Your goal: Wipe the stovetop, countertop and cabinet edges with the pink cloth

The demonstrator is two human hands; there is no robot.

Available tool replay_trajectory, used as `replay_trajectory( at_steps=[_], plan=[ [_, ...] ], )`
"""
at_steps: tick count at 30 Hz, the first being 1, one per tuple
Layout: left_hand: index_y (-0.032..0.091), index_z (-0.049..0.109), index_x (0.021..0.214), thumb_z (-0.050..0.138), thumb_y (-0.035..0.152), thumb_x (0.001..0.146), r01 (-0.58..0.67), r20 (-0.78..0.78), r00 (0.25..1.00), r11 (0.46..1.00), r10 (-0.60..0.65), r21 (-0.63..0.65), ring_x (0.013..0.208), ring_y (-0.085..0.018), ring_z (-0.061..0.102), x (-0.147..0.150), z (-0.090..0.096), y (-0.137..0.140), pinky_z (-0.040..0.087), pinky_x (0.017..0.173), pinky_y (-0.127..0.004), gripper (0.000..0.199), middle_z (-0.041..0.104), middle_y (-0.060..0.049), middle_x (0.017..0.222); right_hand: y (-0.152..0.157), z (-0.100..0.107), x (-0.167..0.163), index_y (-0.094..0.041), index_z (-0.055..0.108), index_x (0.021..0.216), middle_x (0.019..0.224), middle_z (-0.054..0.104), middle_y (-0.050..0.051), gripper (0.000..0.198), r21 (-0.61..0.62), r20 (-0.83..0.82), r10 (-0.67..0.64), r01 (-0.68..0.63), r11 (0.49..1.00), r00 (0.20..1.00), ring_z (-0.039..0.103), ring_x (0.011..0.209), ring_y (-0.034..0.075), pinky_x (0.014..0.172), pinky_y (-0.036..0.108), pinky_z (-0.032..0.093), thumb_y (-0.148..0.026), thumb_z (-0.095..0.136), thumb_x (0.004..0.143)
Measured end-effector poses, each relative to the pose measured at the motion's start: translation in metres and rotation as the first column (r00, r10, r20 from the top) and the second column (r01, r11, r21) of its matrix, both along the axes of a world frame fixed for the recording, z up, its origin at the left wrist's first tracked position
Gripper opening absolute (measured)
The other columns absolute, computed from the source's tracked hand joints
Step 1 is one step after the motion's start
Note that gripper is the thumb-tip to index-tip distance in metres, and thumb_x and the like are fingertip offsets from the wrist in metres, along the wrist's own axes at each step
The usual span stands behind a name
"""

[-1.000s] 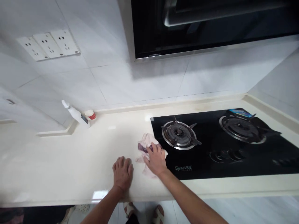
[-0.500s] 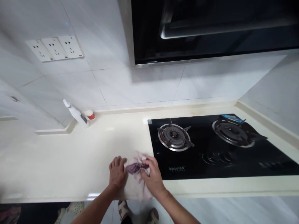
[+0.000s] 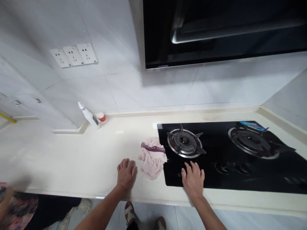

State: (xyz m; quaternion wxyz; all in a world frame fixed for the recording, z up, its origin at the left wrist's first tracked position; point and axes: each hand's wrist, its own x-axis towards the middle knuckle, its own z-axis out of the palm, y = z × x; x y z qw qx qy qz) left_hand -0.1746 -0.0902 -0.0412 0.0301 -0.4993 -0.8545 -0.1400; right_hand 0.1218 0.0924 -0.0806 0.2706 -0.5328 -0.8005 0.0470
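A crumpled pale pink cloth [image 3: 153, 163] with a purple band lies on the cream countertop [image 3: 100, 159], its right side against the edge of the black gas stove [image 3: 208, 174]. Just left of the cloth, my left hand [image 3: 126, 174] rests on the counter, fingers slightly bent and nothing held. My right hand [image 3: 193, 180] lies with fingers spread on the front of the stove, below the left burner [image 3: 184, 143], and it too holds nothing. Neither hand touches the cloth.
A white spray bottle [image 3: 88, 115] and a red-and-white paper cup [image 3: 101, 117] stand by the wall. Overhead juts a black range hood [image 3: 216, 35]. The right burner [image 3: 253, 142] has a blue packet [image 3: 253, 125] behind it. Another person [image 3: 24, 207] stands at lower left.
The cloth has left my hands and now lies spread on the counter beside the stove. My right hand has moved right onto the stove. The view has shifted slightly.
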Motion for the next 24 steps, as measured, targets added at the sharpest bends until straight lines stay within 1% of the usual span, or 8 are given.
replay_trajectory(
  at_steps=[3, 5, 7, 10, 13, 15, 19, 24],
  plan=[
    [0.023, 0.061, 0.13, 0.049, 0.039, 0.098, -0.054, 0.059, 0.997, 0.998, 0.052, 0.031, 0.13, -0.027, 0.046, 0.0, 0.004, 0.004, 0.036, 0.109, -0.046, 0.038, 0.056, -0.012, 0.137, -0.001, -0.007, 0.001, -0.015, 0.059, 0.133, 0.147, 0.05, 0.018, 0.054, 0.015, 0.113, 0.028, -0.03, 0.999, 0.993, 0.035, 0.145, 0.033, 0.116, 0.059, 0.025, -0.043, 0.027, 0.101],
    [0.022, 0.059, 0.134, 0.052, 0.039, 0.096, -0.122, 0.112, 0.987, 0.991, 0.116, 0.049, 0.13, -0.028, 0.048, 0.004, 0.012, 0.021, 0.037, 0.108, -0.047, 0.042, 0.056, -0.014, 0.137, 0.0, -0.01, -0.002, -0.014, 0.059, 0.134, 0.148, 0.049, 0.018, 0.057, 0.03, 0.126, 0.035, -0.039, 0.999, 0.991, 0.034, 0.146, 0.033, 0.117, 0.058, 0.024, -0.044, 0.025, 0.1],
    [0.023, 0.059, 0.136, 0.056, 0.04, 0.094, -0.137, 0.164, 0.979, 0.987, 0.122, 0.081, 0.135, -0.03, 0.044, 0.013, 0.025, 0.051, 0.035, 0.111, -0.05, 0.045, 0.053, -0.015, 0.142, 0.001, -0.014, -0.002, -0.014, 0.06, 0.133, 0.148, 0.05, 0.018, 0.058, 0.052, 0.111, 0.035, -0.041, 0.998, 0.993, 0.035, 0.146, 0.033, 0.117, 0.058, 0.024, -0.045, 0.025, 0.099],
    [0.029, 0.061, 0.135, 0.061, 0.046, 0.091, -0.034, 0.233, 0.972, 0.986, -0.005, 0.161, 0.145, -0.034, 0.033, 0.035, 0.038, 0.109, 0.028, 0.115, -0.055, 0.047, 0.042, -0.013, 0.155, 0.002, -0.019, 0.002, -0.013, 0.062, 0.129, 0.144, 0.054, 0.019, 0.059, 0.087, 0.082, 0.039, -0.046, 0.995, 0.996, 0.039, 0.143, 0.033, 0.117, 0.057, 0.027, -0.045, 0.025, 0.098],
    [0.028, 0.061, 0.135, 0.064, 0.054, 0.087, -0.029, 0.327, 0.945, 0.985, -0.029, 0.173, 0.147, -0.041, 0.026, 0.06, 0.032, 0.155, 0.022, 0.115, -0.065, 0.055, 0.037, -0.016, 0.159, 0.002, -0.022, 0.007, -0.015, 0.063, 0.127, 0.141, 0.056, 0.018, 0.058, 0.116, 0.067, 0.049, -0.056, 0.992, 0.997, 0.042, 0.141, 0.032, 0.116, 0.055, 0.029, -0.046, 0.025, 0.097],
    [0.027, 0.063, 0.133, 0.066, 0.058, 0.084, -0.003, 0.335, 0.94, 0.983, -0.059, 0.182, 0.144, -0.043, 0.029, 0.074, 0.02, 0.168, 0.017, 0.115, -0.068, 0.058, 0.041, -0.017, 0.155, 0.002, -0.021, 0.008, -0.015, 0.064, 0.126, 0.14, 0.057, 0.018, 0.058, 0.131, 0.06, 0.054, -0.062, 0.989, 0.997, 0.043, 0.14, 0.032, 0.116, 0.055, 0.03, -0.046, 0.025, 0.096],
    [0.028, 0.066, 0.128, 0.064, 0.058, 0.084, 0.067, 0.27, 0.955, 0.977, -0.121, 0.202, 0.133, -0.039, 0.042, 0.096, -0.001, 0.145, 0.024, 0.111, -0.065, 0.053, 0.051, -0.015, 0.148, 0.001, -0.019, 0.008, -0.014, 0.065, 0.125, 0.139, 0.058, 0.02, 0.058, 0.144, 0.067, 0.062, -0.071, 0.987, 0.996, 0.045, 0.138, 0.034, 0.113, 0.057, 0.032, -0.046, 0.026, 0.096],
    [0.031, 0.067, 0.122, 0.063, 0.064, 0.081, 0.288, 0.138, 0.939, 0.939, -0.315, 0.187, 0.123, -0.031, 0.051, 0.124, -0.005, 0.06, 0.033, 0.106, -0.053, 0.053, 0.056, -0.007, 0.143, 0.002, -0.018, 0.01, -0.014, 0.064, 0.127, 0.137, 0.058, 0.018, 0.057, 0.128, 0.083, 0.072, -0.082, 0.988, 0.994, 0.042, 0.14, 0.034, 0.115, 0.056, 0.029, -0.046, 0.027, 0.096]
  ],
)
